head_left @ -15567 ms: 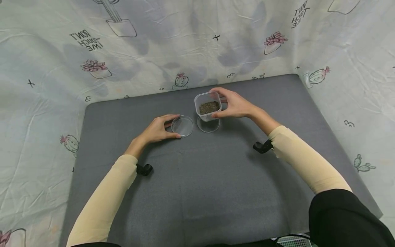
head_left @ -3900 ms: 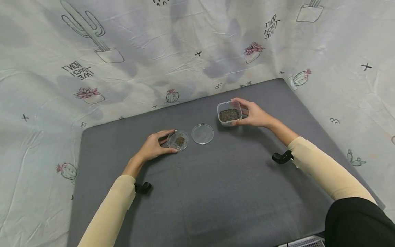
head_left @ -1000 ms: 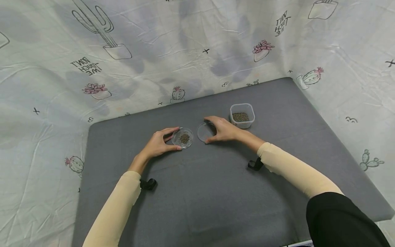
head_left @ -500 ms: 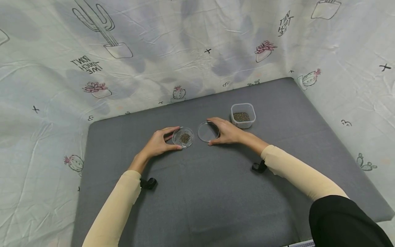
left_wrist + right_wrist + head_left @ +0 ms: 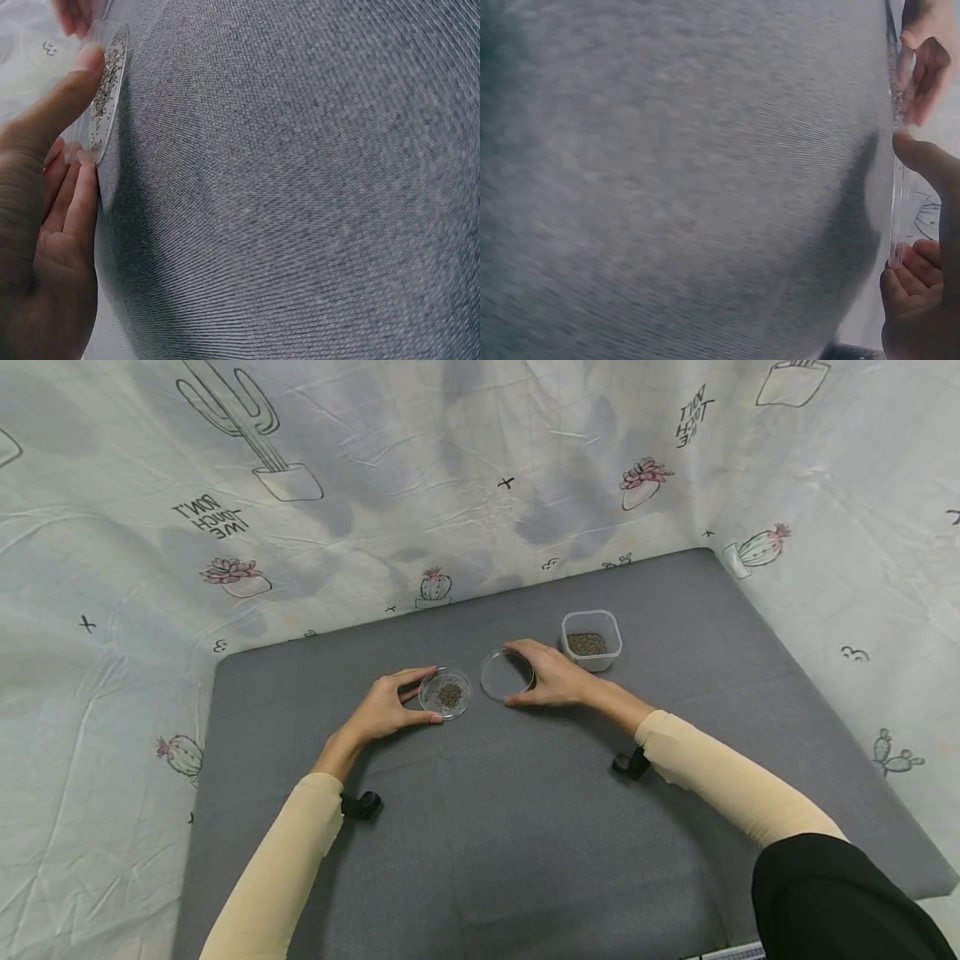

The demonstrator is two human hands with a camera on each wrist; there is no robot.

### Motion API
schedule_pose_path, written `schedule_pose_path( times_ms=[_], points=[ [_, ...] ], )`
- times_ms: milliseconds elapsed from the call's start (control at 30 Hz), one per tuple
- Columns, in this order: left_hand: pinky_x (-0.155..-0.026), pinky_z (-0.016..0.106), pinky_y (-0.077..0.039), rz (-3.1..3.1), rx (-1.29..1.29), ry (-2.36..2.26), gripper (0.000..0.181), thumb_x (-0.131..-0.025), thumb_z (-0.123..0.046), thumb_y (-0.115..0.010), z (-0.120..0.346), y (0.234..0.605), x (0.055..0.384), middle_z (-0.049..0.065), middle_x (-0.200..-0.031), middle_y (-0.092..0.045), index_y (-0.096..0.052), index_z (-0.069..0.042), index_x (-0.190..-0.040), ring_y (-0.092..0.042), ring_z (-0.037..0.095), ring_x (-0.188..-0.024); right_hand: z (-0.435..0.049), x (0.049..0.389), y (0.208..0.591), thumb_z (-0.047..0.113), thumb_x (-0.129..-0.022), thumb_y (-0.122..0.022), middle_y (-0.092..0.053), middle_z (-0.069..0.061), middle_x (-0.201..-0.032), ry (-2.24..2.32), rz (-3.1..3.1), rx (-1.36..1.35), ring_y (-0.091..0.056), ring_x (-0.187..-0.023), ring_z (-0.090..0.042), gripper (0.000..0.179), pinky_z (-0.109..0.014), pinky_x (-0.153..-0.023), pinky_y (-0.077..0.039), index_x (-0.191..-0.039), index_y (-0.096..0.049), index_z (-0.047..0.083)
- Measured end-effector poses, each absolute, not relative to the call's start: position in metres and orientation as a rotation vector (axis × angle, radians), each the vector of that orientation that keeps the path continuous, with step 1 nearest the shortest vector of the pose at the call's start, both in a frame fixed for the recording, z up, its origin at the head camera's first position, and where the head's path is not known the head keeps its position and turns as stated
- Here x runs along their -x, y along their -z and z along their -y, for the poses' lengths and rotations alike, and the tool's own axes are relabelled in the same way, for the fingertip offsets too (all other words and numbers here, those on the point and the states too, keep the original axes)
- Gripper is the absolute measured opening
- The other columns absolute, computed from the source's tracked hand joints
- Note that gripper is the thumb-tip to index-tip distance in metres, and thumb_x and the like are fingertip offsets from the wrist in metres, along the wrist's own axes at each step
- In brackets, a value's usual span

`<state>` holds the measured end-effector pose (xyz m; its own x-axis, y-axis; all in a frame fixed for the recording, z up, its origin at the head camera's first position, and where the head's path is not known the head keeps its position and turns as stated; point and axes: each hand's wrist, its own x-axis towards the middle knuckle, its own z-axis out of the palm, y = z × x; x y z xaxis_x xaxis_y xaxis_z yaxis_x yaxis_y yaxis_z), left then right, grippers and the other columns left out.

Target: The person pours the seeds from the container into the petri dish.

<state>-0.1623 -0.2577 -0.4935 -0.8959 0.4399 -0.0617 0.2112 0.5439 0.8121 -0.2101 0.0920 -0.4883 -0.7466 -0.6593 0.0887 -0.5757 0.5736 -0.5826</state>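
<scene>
My left hand (image 5: pixel 382 708) pinches the rim of a clear petri dish (image 5: pixel 467 683) between thumb and fingers. Small brown grains (image 5: pixel 450 695) lie scattered in the dish, and the left wrist view shows these grains (image 5: pixel 110 79) beside the thumb. Just to the right, my right hand (image 5: pixel 553 675) holds a clear round petri dish lid (image 5: pixel 501 677) by its edges. Seen edge-on in the right wrist view, the lid (image 5: pixel 898 217) spans from thumb to fingertips; whether it touches the table I cannot tell. A clear square plastic container (image 5: pixel 600 662) with similar grains stands behind the right hand.
The grey table (image 5: pixel 480 827) extends around both hands. A printed cloth (image 5: pixel 420 485) hangs behind it and at both sides. A pale grid-like object (image 5: pixel 731 952) shows at the lower edge of the head view.
The dish, bare at first, now contains grains. My right hand has set down the square container and taken the lid, which has shifted slightly upward in view. The left hand keeps its grip.
</scene>
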Motion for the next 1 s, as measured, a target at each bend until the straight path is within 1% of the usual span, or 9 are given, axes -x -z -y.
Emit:
schedule_pose_path(
  times_ms=[333, 500, 700, 833, 1000],
  points=[
    [-0.124, 0.039, -0.055, -2.542, -0.549, -1.264, 0.090, -0.082, -0.020, -0.099, 0.259, 0.495, 0.162, 0.015, -0.163, -0.056, -0.055, -0.010, -0.160, -0.053, 0.035, -0.153, -0.087, 0.216, 0.477, 0.034, -0.082, -0.094, -0.051, -0.029, -0.161, 0.922, -2.656, 1.068, -0.052, -0.151, -0.044, 0.104, -0.057, -0.133, -0.045, -0.160, -0.042, -0.010],
    [-0.125, 0.040, -0.055, -2.542, -0.555, -1.264, 0.089, -0.082, -0.020, -0.098, 0.258, 0.496, 0.161, 0.015, -0.163, -0.055, -0.055, -0.010, -0.160, -0.053, 0.035, -0.153, -0.084, 0.217, 0.474, 0.029, -0.081, -0.093, -0.050, -0.030, -0.161, 0.929, -2.667, 1.064, -0.051, -0.150, -0.045, 0.103, -0.058, -0.133, -0.044, -0.160, -0.041, -0.011],
    [-0.124, 0.039, -0.055, -2.536, -0.557, -1.269, 0.089, -0.082, -0.020, -0.098, 0.259, 0.497, 0.161, 0.016, -0.163, -0.055, -0.056, -0.010, -0.159, -0.053, 0.036, -0.153, -0.080, 0.217, 0.469, 0.027, -0.078, -0.094, -0.050, -0.031, -0.161, 0.911, -2.684, 1.046, -0.050, -0.149, -0.047, 0.105, -0.060, -0.132, -0.044, -0.161, -0.041, -0.011],
    [-0.123, 0.039, -0.056, -2.539, -0.560, -1.270, 0.089, -0.082, -0.021, -0.098, 0.260, 0.498, 0.161, 0.015, -0.163, -0.056, -0.056, -0.011, -0.159, -0.053, 0.036, -0.153, -0.076, 0.217, 0.463, 0.024, -0.078, -0.094, -0.048, -0.033, -0.162, 0.858, -2.686, 1.072, -0.047, -0.151, -0.049, 0.105, -0.059, -0.135, -0.040, -0.160, -0.040, -0.013],
    [-0.123, 0.040, -0.056, -2.546, -0.555, -1.257, 0.089, -0.081, -0.023, -0.099, 0.260, 0.499, 0.161, 0.014, -0.163, -0.056, -0.056, -0.013, -0.159, -0.054, 0.035, -0.153, -0.065, 0.216, 0.455, 0.023, -0.082, -0.094, -0.047, -0.035, -0.163, 0.702, -2.676, 1.172, -0.048, -0.150, -0.049, 0.103, -0.060, -0.130, -0.046, -0.160, -0.039, -0.014]
  ],
)
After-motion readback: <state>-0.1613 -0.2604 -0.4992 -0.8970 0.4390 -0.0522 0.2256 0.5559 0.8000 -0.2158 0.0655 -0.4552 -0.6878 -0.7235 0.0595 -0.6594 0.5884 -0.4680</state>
